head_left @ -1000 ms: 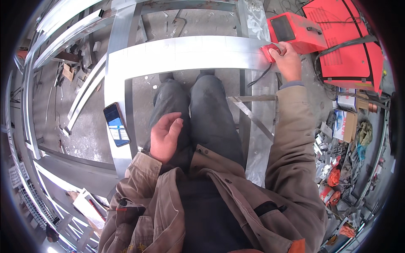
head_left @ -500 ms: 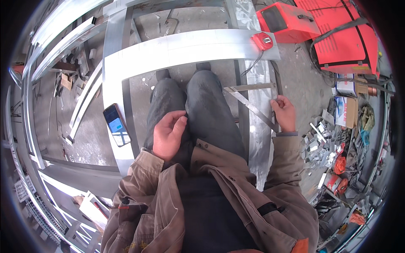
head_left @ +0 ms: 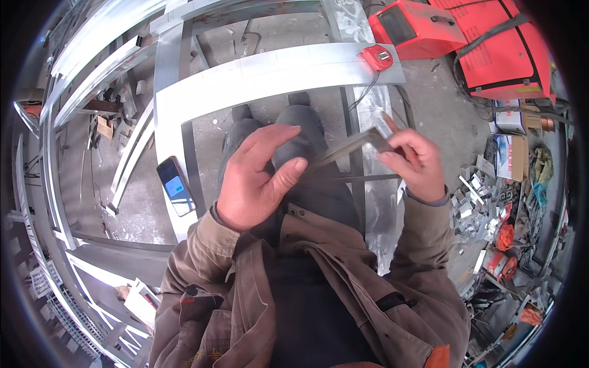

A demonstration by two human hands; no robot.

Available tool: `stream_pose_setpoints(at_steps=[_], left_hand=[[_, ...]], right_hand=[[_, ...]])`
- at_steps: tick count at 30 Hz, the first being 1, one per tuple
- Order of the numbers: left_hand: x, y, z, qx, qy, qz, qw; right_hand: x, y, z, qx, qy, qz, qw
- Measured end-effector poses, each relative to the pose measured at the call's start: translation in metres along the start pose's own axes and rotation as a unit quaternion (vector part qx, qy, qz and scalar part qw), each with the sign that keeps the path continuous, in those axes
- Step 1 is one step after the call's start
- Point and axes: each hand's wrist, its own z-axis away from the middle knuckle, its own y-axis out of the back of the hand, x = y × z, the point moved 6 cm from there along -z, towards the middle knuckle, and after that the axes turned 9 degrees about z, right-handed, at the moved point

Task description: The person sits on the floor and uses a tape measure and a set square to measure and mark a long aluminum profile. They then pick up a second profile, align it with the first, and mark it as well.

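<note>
My right hand point(head_left: 418, 164) grips a metal set square point(head_left: 343, 149) by one corner, lifted above the silvery beam point(head_left: 381, 230) on my right. One arm of the tool points left across my lap and is smeared by motion. My left hand point(head_left: 253, 178) is raised over my thighs, its fingers spread and thumb apart, with nothing in it. The tool's far end is close to that hand's thumb; whether they touch I cannot tell. A red tape measure point(head_left: 376, 57) sits at the right end of the pale metal crosspiece point(head_left: 264, 73).
A phone with a lit screen point(head_left: 175, 186) lies on the left beam. Red machine housings point(head_left: 491, 55) stand at the far right. Below them are cardboard boxes point(head_left: 510, 156) and a heap of metal offcuts point(head_left: 475, 208). Long metal profiles point(head_left: 98, 80) fill the far left.
My right hand has picked up the set square from the right beam and brought it up and leftward. My left hand has risen and opened out from its curled pose.
</note>
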Motion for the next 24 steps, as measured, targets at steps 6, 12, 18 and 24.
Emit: stream_pose_setpoints(at_steps=[6,12,18,24], left_hand=[[-0.002,0.013,-0.005,-0.046,0.177,0.077,0.98],[-0.022,0.051,-0.012,0.153,0.173,0.063,0.971],[-0.022,0.065,-0.067,0.152,-0.08,-0.116,0.978],[-0.121,0.006,-0.083,0.02,-0.125,-0.236,0.963]], right_hand=[[-0.016,-0.06,-0.051,-0.074,0.027,-0.09,0.993],[0.005,-0.067,-0.064,0.17,-0.002,0.003,0.985],[0.037,-0.053,-0.053,0.198,-0.028,-0.05,0.979],[0.056,-0.066,-0.052,0.186,-0.057,-0.056,0.979]])
